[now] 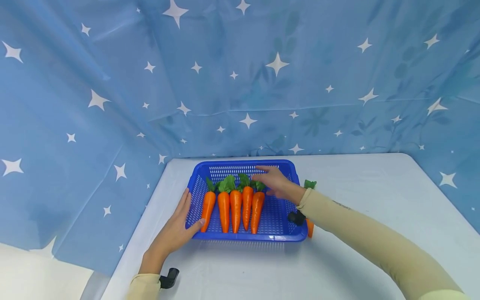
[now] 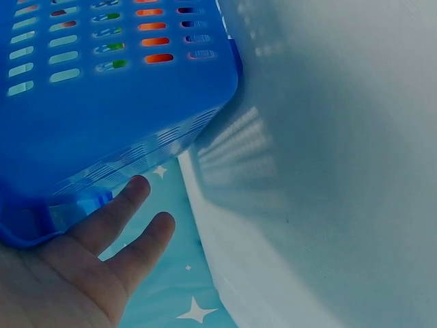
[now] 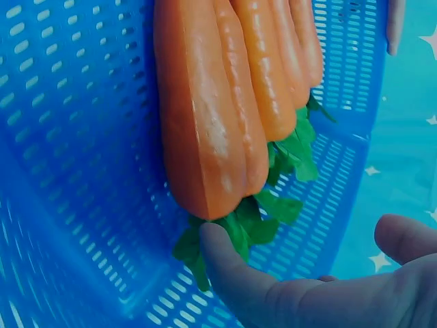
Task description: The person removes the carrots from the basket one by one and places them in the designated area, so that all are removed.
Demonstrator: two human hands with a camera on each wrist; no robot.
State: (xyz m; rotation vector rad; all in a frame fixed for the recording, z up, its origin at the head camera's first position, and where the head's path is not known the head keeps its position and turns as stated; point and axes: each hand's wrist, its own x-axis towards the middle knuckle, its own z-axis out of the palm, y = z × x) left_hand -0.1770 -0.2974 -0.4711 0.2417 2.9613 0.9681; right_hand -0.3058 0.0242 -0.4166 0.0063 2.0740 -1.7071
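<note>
A blue plastic basket [image 1: 249, 237] with slotted walls and a wide rim is on a white-covered table [image 1: 360, 183]. In it five carrots [image 1: 235, 211] lie side by side, leafy tops at the far side and narrow tips toward the person; bare basket floor shows to their right. The carrots are bright orange and glossy, with short green leaves [image 1: 227, 183]; a straight lengthwise seam runs down the one nearest the right wrist camera. A sixth carrot [image 1: 310, 229] lies outside, just beside the basket's right end, partly covered by the forearm.

The right hand [image 1: 275, 181] reaches in over the tops of the rightmost carrots, fingers parted, gripping nothing; one fingertip is right at a carrot's leafy end, though I cannot tell whether it touches. The left hand [image 1: 176, 228] rests at the basket's left side, fingers straight along the outside, thumb over the near corner.
</note>
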